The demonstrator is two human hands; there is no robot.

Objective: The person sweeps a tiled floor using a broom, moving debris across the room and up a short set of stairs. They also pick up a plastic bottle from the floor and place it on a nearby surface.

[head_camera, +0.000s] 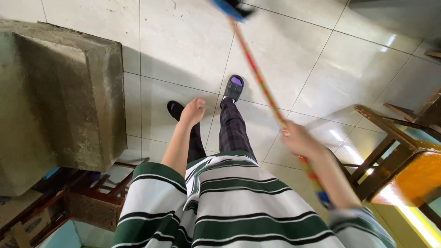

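My right hand (299,139) grips the long red-and-yellow patterned handle of a broom (258,76), which slants from my forearm up to a blue head (228,8) at the top edge. The hand and handle are blurred. My left hand (194,111) hangs in a loose fist in front of me, holding nothing. Below it are my legs in dark plaid trousers and my feet in black slippers (234,87) on the pale tiled floor (183,41).
A grey concrete block (59,96) rests on a dark wooden frame (87,193) at the left. A wooden chair (390,151) with an orange seat stands at the right. A dark shape lies at the top right corner.
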